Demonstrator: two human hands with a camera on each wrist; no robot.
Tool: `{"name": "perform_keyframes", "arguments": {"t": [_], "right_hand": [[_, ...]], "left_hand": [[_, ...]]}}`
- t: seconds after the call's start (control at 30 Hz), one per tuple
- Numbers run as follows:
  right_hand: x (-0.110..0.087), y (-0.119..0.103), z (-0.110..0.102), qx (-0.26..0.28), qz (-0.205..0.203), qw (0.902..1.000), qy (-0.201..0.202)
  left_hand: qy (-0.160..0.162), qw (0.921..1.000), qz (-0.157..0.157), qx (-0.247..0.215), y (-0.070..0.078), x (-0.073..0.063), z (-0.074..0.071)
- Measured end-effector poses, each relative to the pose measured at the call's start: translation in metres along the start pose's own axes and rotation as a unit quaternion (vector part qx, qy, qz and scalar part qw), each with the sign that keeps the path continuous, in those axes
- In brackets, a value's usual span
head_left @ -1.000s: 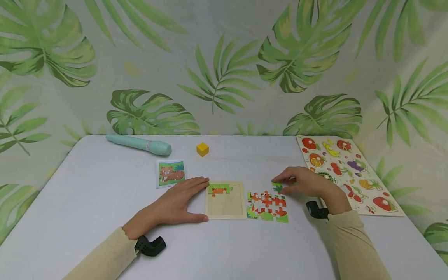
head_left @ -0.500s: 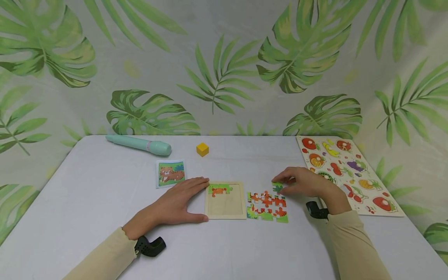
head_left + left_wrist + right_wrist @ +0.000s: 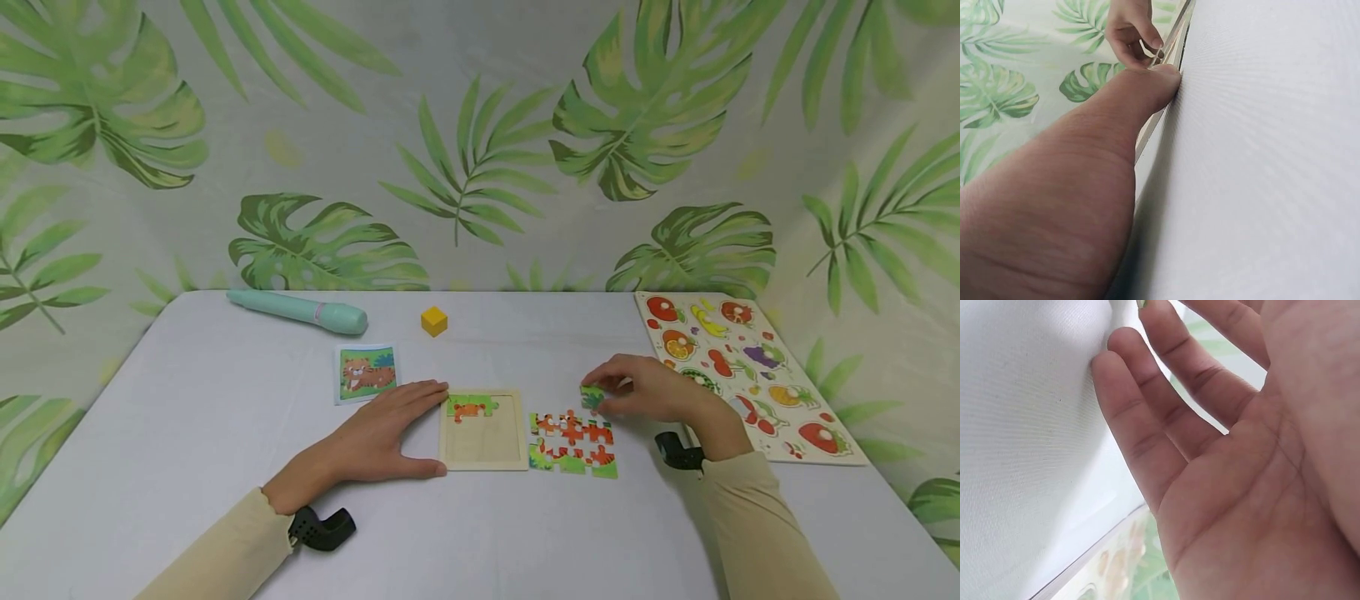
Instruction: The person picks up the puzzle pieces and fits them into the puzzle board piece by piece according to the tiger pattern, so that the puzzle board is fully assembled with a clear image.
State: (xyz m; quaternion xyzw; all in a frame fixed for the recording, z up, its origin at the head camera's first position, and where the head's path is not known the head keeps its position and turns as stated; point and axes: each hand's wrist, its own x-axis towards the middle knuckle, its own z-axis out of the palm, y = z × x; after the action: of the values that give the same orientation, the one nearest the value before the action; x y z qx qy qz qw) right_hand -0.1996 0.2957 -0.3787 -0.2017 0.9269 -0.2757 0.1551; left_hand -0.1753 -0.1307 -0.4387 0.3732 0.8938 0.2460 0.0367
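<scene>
My left hand [image 3: 382, 433] lies beside a square wooden puzzle tray [image 3: 483, 458], fingers straight and spread. Its fingertips touch the tray's upper left corner and its thumb the lower left one. Joined puzzle pieces [image 3: 470, 407], green with part of an orange tiger, sit in the tray's upper left. To the right, my right hand [image 3: 652, 390] pinches a green puzzle piece [image 3: 592, 397] with a dark leaf print, tilted above the loose pieces. In the left wrist view the left thumb [image 3: 1163, 78] rests at the tray's edge. The right wrist view shows the right palm [image 3: 1229, 487] and a sliver of green at a fingertip.
Several loose tiger puzzle pieces [image 3: 572, 442] lie right of the tray. A tiger picture card [image 3: 367, 372], a yellow cube [image 3: 434, 321] and a mint-green microphone-shaped toy [image 3: 300, 310] are farther back. A fruit puzzle board [image 3: 750, 375] lies at the right, partly behind the right hand.
My right hand has raised the green puzzle piece slightly off the table and tilted it. The left hand and the tray have stayed in place.
</scene>
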Motion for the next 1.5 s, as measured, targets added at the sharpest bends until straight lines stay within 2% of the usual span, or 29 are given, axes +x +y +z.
{"name": "perform_keyframes", "arguments": {"t": [0.37, 0.93, 1.5], "right_hand": [[0.001, -0.006, -0.002, 0.021, -0.024, 0.9995, 0.001], [0.005, -0.014, 0.001, -0.029, -0.042, 0.9985, 0.020], [0.007, -0.021, 0.004, -0.049, -0.060, 0.9965, 0.031]], "left_hand": [[-0.001, 1.0000, -0.001, -0.001, 0.000, 0.000, 0.000], [0.001, 1.0000, 0.003, 0.000, -0.002, 0.001, 0.001], [-0.001, 1.0000, -0.001, -0.004, 0.000, 0.000, 0.000]]}}
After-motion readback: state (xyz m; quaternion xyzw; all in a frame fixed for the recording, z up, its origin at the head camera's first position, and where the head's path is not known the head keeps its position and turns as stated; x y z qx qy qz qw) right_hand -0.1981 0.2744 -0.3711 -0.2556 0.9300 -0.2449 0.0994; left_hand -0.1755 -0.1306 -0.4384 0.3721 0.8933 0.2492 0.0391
